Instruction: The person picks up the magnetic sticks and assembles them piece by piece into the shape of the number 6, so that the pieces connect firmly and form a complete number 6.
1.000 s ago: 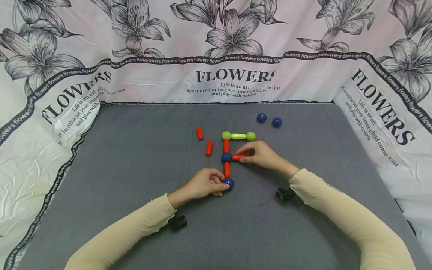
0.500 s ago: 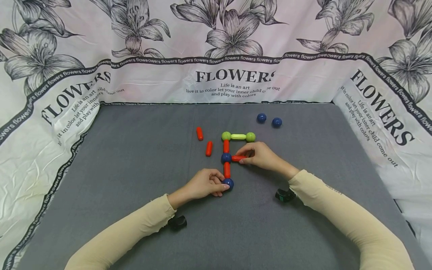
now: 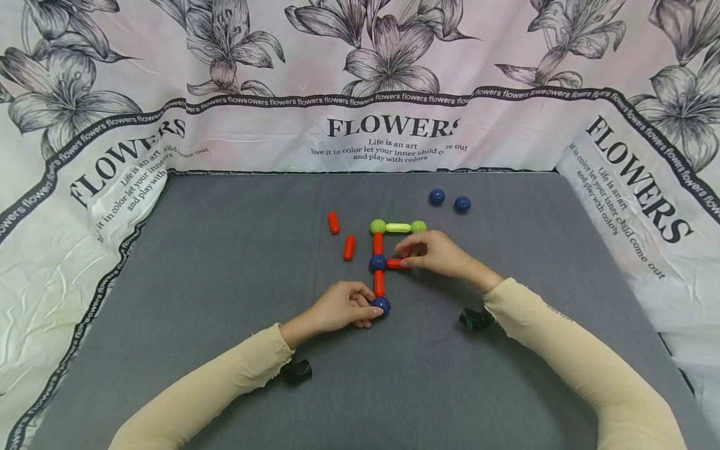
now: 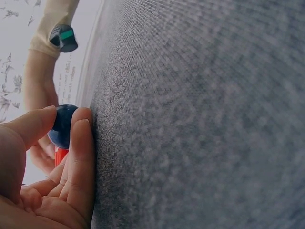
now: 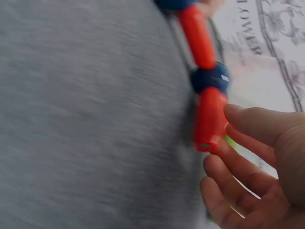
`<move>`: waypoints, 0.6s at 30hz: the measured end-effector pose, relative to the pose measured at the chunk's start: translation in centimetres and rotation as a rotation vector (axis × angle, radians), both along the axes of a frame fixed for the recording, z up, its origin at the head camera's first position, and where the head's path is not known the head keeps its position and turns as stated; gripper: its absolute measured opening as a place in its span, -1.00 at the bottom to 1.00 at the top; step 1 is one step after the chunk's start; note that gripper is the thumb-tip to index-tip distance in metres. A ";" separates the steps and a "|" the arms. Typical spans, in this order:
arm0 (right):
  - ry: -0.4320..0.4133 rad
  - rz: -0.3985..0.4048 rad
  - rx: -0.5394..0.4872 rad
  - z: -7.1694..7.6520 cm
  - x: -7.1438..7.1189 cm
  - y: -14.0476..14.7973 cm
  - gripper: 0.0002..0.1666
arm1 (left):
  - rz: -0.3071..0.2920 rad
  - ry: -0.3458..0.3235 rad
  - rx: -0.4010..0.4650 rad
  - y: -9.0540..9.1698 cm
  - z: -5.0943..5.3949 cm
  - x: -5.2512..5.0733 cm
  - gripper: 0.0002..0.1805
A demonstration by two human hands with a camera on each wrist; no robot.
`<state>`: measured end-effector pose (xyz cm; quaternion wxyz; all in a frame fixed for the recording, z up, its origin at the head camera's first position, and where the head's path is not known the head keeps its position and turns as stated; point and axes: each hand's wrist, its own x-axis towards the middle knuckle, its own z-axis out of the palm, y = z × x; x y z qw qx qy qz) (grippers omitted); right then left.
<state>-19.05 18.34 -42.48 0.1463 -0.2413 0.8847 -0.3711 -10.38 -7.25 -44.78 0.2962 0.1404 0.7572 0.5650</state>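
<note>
My left hand [image 3: 343, 306] pinches the lowest blue ball [image 3: 381, 306] between thumb and fingertips; the left wrist view shows this blue ball [image 4: 63, 126] in the grip. Red rods link it upward through a middle blue ball [image 3: 377, 263] to a green ball [image 3: 378, 227]. From the middle ball a red rod [image 3: 395, 264] points right. My right hand [image 3: 441, 255] is at that rod's free end. In the right wrist view its fingers [image 5: 226, 171] are spread loosely, and the thumb lies right beside the red rod [image 5: 209, 119], whose end is uncovered.
A light green rod [image 3: 398, 228] joins the upper green ball to another green ball [image 3: 419, 227], close behind my right hand. Two loose red rods [image 3: 334, 223] [image 3: 349, 248] lie to the left. Two loose blue balls [image 3: 437, 197] [image 3: 462, 204] sit at the back right.
My right hand has loosened its pinch on the side rod, its fingers lifting and the hand moving slightly right. My left hand and the joined pieces look unmoved.
</note>
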 end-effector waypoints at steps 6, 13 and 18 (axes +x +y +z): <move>0.056 0.001 -0.024 2.2 -1.9 0.1 -0.64 | 0.002 -0.001 -0.008 0.0 -0.1 0.0 -0.64; 0.024 0.054 -0.046 4.1 -4.9 -2.2 -0.64 | -0.002 0.005 -0.015 -0.1 0.0 0.0 -0.64; 0.009 0.174 -0.057 4.4 -7.4 -5.1 -0.63 | -0.002 0.001 -0.019 0.0 -0.2 -0.1 -0.65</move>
